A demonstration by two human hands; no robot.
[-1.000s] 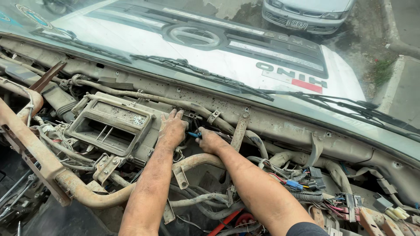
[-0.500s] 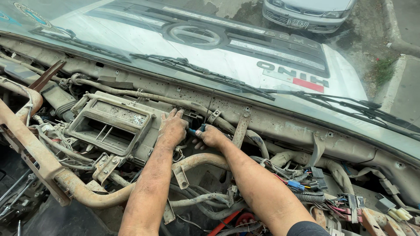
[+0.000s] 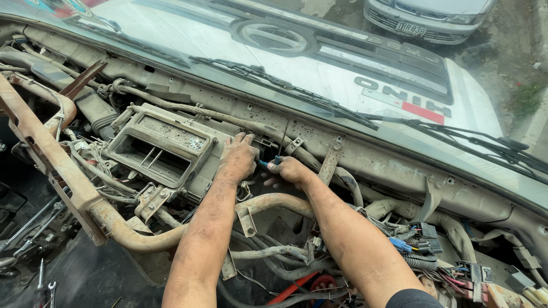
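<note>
Blue-handled tool (image 3: 267, 163) sits between the two hands, deep in the stripped dashboard cavity just below the windscreen (image 3: 285, 63). Only a short stretch of its handle shows; it looks like a small screwdriver, though the tip is hidden and I cannot be sure. The right hand (image 3: 291, 171) is curled closed around the handle, knuckles up, forearm running down toward the lower right corner. The left hand (image 3: 237, 159) lies just beside it, palm down, fingers bent and pressed on the upper right corner of the dusty heater housing (image 3: 160, 148); whether that grip is clamping anything under the palm cannot be told from the head view. Both hands and forearms are streaked with grime.

The heater housing is a beige plastic box with a rectangular opening facing up, left of the hands. A rusty curved support tube (image 3: 274, 202) passes under both wrists and sweeps down to the left, where it meets a straight rusted crossbar (image 3: 51, 165). A ribbed hose (image 3: 188, 111) runs along the firewall behind the housing, toward the hands. A metal bracket (image 3: 331, 159) hangs upright just right of the right hand. Bundled wiring with blue and black connectors (image 3: 416, 245) lies near the right forearm. At the bottom left, well apart from the hands, wrenches (image 3: 43, 285) lie on the dark floor. Through the windscreen, wiper blades (image 3: 274, 85) rest low on the glass.
</note>
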